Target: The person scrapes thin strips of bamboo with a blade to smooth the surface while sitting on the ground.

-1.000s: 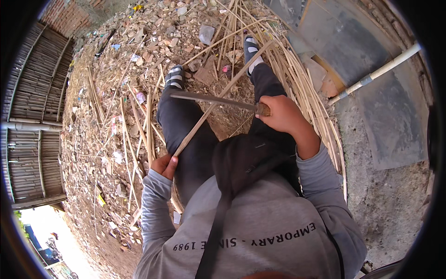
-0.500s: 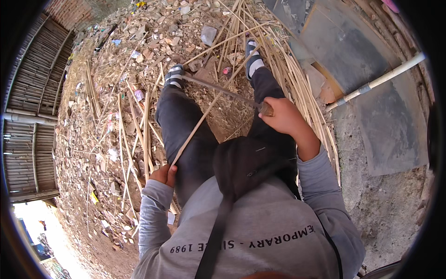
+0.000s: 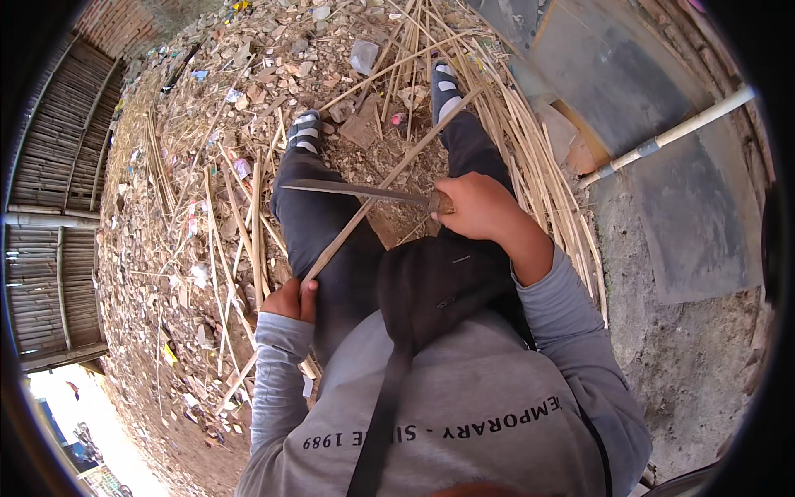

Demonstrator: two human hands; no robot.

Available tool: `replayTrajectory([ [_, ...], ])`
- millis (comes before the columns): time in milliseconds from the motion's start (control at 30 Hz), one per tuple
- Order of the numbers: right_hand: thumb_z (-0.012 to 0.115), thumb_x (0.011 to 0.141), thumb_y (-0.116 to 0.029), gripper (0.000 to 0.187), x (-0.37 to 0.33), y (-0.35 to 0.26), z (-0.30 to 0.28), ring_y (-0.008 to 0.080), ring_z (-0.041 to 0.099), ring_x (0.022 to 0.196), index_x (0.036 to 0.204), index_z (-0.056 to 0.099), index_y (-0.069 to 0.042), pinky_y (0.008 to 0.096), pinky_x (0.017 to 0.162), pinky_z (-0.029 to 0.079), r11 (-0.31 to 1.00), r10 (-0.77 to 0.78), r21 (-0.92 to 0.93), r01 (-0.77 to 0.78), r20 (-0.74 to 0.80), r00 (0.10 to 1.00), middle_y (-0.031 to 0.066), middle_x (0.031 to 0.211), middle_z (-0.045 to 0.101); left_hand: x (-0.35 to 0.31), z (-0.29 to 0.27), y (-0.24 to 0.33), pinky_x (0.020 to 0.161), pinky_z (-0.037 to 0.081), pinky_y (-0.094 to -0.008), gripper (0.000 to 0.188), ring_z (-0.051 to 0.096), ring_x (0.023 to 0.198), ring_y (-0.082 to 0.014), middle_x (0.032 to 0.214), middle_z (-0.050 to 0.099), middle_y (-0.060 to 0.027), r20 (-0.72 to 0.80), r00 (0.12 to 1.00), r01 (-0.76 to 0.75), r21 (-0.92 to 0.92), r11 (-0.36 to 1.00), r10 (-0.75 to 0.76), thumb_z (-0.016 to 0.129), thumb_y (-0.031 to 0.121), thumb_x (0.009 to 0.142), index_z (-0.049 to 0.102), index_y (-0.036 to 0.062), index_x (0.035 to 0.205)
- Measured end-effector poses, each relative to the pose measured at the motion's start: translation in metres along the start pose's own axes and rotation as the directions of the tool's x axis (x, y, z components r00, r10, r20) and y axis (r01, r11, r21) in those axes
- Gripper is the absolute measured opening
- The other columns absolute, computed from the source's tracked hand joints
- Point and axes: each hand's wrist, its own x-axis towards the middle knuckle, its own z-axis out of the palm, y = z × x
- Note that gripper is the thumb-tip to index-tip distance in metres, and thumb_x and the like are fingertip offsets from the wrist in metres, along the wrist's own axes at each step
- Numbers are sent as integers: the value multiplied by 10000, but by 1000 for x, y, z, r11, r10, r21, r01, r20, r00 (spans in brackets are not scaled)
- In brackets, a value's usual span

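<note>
The left hand (image 3: 290,300), curled closed, holds a pale strip (image 3: 404,165) slanting over the left thigh (image 3: 310,219), while the right hand (image 3: 470,207), likewise curled, grips a knife (image 3: 393,195) (seen crossing the strip).

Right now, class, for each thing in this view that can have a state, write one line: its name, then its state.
Long strip: slanted, near end held
Left grip: closed on the long strip
Knife: blade bare, crossing the long strip; contact unclear
Right grip: closed on the knife's handle
Strip pile: loose, roughly lengthwise
Footwear: worn on both feet
Black bag: worn in front; open or shut unclear
Pale pole: slanted
</note>
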Motion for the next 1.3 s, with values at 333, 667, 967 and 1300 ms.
replayTrajectory([
  [333, 750, 808, -251, 225, -8, 17, -6, 415, 675, 849, 919, 688, -65, 505, 750, 525, 993, 93, 80, -87, -82, 992, 200, 832, 691, 13, 7, -17, 604, 431, -519, 563, 573, 646, -477, 642, 556, -254, 62, 997, -36, -117, 993, 43, 533, 512, 1016, 545, 0, 783],
  [667, 772, 795, -251, 258, -10, 32, -8, 430, 669, 821, 911, 677, -42, 496, 715, 523, 972, 187, 181, -150, -208, 960, 212, 814, 684, 18, 2, -20, 613, 421, -477, 595, 535, 622, -431, 635, 524, -232, 174, 983, -9, -243, 970, 53, 522, 541, 1018, 555, -16, 809],
  [967, 784, 797, -244, 287, -2, 66, 0, 413, 645, 773, 909, 656, -13, 446, 687, 503, 976, 160, 181, -119, -228, 961, 211, 811, 661, 21, -4, -6, 636, 435, -477, 580, 546, 655, -440, 668, 548, -251, 167, 985, -13, -230, 973, 53, 523, 524, 1022, 582, -19, 828],
  [1300, 775, 793, -258, 270, 3, 47, -8, 429, 657, 794, 865, 652, -28, 476, 697, 514, 988, 131, 104, -116, -144, 981, 208, 802, 670, 22, -5, -14, 633, 437, -421, 605, 552, 627, -291, 649, 555, -168, 227, 974, 60, -349, 935, 22, 528, 554, 1018, 632, -26, 878],
])
